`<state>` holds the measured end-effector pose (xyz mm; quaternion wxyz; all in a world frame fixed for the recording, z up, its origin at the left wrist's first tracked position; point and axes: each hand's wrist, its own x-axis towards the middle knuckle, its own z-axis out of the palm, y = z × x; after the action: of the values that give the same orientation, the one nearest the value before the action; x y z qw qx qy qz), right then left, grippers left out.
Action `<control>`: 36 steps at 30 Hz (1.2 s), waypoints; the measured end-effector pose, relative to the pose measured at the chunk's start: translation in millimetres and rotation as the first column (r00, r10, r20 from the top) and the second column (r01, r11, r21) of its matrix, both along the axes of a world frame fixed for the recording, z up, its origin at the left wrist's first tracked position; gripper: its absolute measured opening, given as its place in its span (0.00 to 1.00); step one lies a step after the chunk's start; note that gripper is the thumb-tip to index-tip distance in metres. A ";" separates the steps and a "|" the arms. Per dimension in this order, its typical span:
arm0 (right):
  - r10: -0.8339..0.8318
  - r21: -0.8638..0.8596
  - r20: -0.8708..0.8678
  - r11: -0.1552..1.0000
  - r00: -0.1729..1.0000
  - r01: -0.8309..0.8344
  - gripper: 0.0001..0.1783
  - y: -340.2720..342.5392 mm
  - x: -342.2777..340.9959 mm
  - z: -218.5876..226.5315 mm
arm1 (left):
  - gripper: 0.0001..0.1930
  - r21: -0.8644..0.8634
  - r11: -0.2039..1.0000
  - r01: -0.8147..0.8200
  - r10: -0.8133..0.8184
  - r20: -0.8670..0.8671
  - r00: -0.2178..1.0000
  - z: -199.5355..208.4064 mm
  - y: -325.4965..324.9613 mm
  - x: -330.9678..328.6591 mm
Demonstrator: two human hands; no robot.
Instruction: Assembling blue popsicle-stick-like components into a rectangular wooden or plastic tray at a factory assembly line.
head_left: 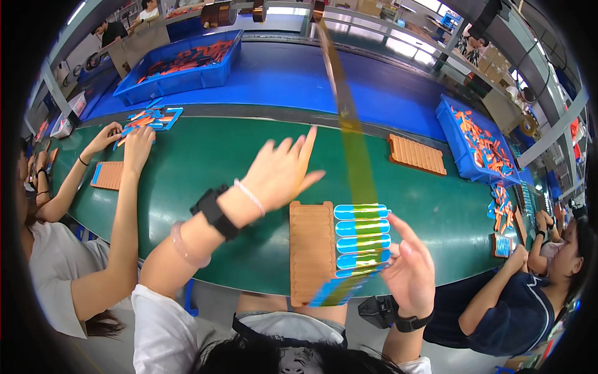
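White bracelet (250, 198) at its wrist, the left hand (274, 169) is spread wide over the green table (205, 146), fingers fanned, index stretched forward, thumb out to the side, nothing in it! Just beside that thumb runs the amber tape (358, 168), see-through and taut-looking, down to the blue pieces (362, 227) and right across their middles. And at those pieces' right-hand ends, there's the right hand (411, 268), palm turned inward, half open, fingers loosely bent, fingertips up at the edge; whether it grips them, I cannot tell. The pieces line up one below another, the lowest blurred and slanting over the corner of a ridged brown tray (311, 249) just to their left.

Farther out now: a second brown tray (417, 154) near the table's far edge, a blue bin (447, 134) of orange and blue bits beyond it, another blue bin (215, 76) far left. Up top, the tape roll (319, 9)! On the left flank, a co-worker's hands (138, 146) are at a loose pile (152, 118) of blue and orange pieces.
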<state>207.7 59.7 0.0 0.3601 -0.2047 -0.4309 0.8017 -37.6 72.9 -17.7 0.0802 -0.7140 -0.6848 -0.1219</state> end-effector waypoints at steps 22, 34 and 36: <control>0.032 0.069 0.405 0.996 0.914 -0.065 0.35 -26.0 -15.4 -68.2 | 0.32 -0.243 0.949 -0.199 0.210 0.019 0.978 -42.9 -6.0 -174.3; -0.262 0.559 0.380 0.829 0.887 0.005 0.30 -49.9 -29.5 -70.1 | 0.25 0.126 0.880 -0.457 0.474 -0.220 0.852 -26.4 -34.2 -140.0; -0.227 0.536 0.322 0.844 0.919 0.020 0.21 -56.0 -9.7 -68.2 | 0.19 0.233 0.935 -0.266 0.276 -0.010 0.961 -20.9 -61.6 -95.6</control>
<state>198.1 3.8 -68.1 0.3652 -0.2755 -0.6783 0.5750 -133.1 11.3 -38.6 0.1929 -0.6010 -0.7561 -0.1728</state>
